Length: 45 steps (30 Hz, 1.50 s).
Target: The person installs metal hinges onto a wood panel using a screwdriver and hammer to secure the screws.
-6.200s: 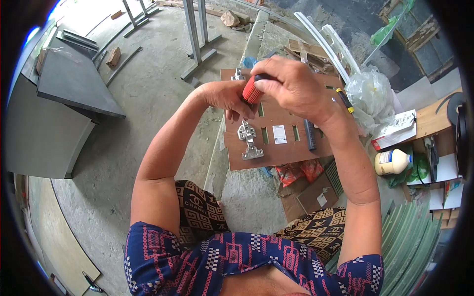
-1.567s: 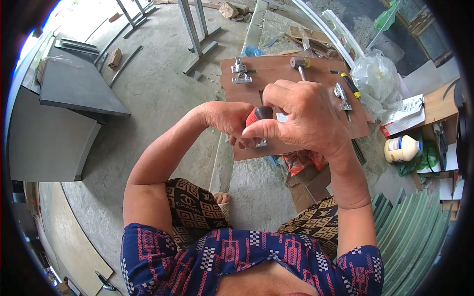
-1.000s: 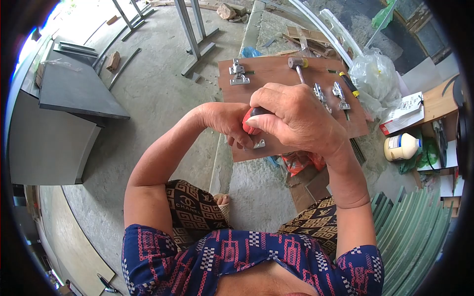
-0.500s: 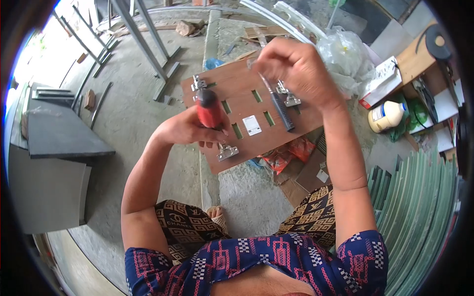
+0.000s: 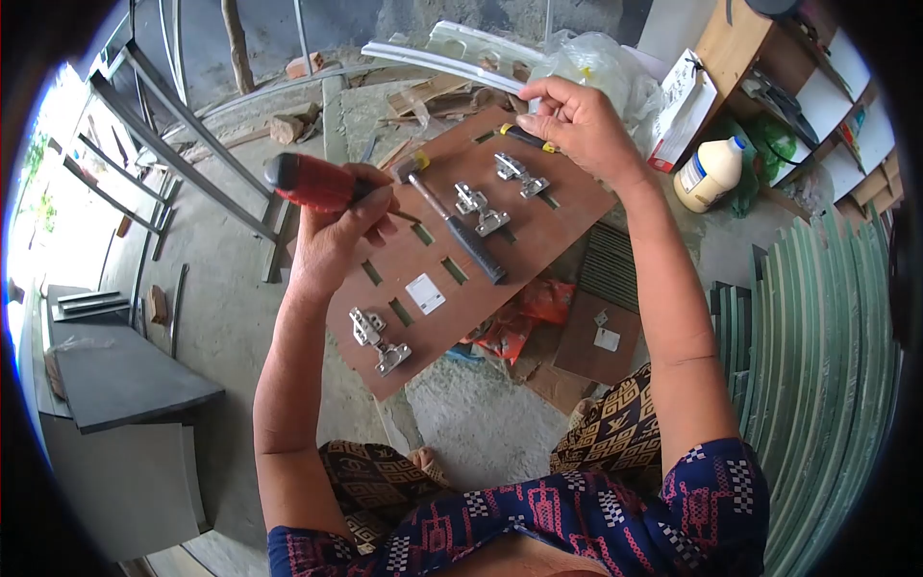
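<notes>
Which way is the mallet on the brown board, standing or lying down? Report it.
Lying down: the mallet stretches across the brown board, its handle extended along the surface rather than pointing up.

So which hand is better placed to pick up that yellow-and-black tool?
Probably the right hand: it is near the yellow-and-black tool and shows no tool in it, while the left hand grips the red-and-black tool.

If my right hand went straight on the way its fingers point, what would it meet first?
Probably the long white strip beyond the far edge of the brown board. Your right hand looks raised, though, and depth is hard to judge here, so it might pass above the strip.
</notes>
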{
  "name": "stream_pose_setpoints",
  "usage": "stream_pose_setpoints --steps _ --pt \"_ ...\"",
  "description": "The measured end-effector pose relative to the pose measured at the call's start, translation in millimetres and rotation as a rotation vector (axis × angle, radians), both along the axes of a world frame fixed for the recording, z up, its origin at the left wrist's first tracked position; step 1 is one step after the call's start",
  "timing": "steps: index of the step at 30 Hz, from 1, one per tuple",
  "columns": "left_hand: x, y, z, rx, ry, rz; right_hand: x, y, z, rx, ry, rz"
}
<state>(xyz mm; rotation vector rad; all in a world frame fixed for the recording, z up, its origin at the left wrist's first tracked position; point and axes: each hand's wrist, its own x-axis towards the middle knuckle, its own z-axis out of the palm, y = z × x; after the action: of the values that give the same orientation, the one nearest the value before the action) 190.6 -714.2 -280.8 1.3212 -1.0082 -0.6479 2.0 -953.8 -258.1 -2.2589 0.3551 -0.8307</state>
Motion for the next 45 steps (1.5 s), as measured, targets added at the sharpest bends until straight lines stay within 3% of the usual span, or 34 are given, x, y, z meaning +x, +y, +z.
stream_pose_setpoints --steps 6,7,9,12,15,17,25,30,33,37,41,45 --pt "7 -62 -6 -0.017 0.032 0.031 -5 -66 -98 0.041 0.124 -0.371" --pt "5 -67 -10 -0.029 0.049 0.055 -5 -70 -116 0.044 0.146 -0.321" --pt "-3 -72 -16 -0.053 0.080 0.102 -2 -65 -138 0.031 0.355 -0.407" --pt "-8 -76 -20 -0.029 0.096 0.114 0 -57 -137 -0.247 0.590 -0.450" --pt "-19 -78 -14 -0.007 0.063 0.142 24 -77 -194 -0.049 0.516 -0.486" --pt "-28 -78 -10 0.007 0.048 0.169 31 -76 -200 -0.086 0.585 -0.512" --pt "-55 -78 -20 0.040 0.083 0.147 42 -79 -230 -0.176 0.296 -0.588" --pt "-59 -82 -45 0.119 0.100 0.061 -7 -100 -196 -0.211 0.259 -0.579" --pt "-65 -103 -57 0.142 0.152 0.025 -39 -123 -198 -0.255 0.186 -0.633" --pt "-82 -149 -65 0.161 0.187 -0.031 -61 -124 -207 -0.077 0.300 -0.667" --pt "-105 -183 -62 0.139 0.326 -0.057 -58 -111 -219 -0.186 0.282 -0.649" --pt "-108 -205 -70 0.160 0.242 -0.131 -58 -112 -220 -0.219 0.316 -0.666"
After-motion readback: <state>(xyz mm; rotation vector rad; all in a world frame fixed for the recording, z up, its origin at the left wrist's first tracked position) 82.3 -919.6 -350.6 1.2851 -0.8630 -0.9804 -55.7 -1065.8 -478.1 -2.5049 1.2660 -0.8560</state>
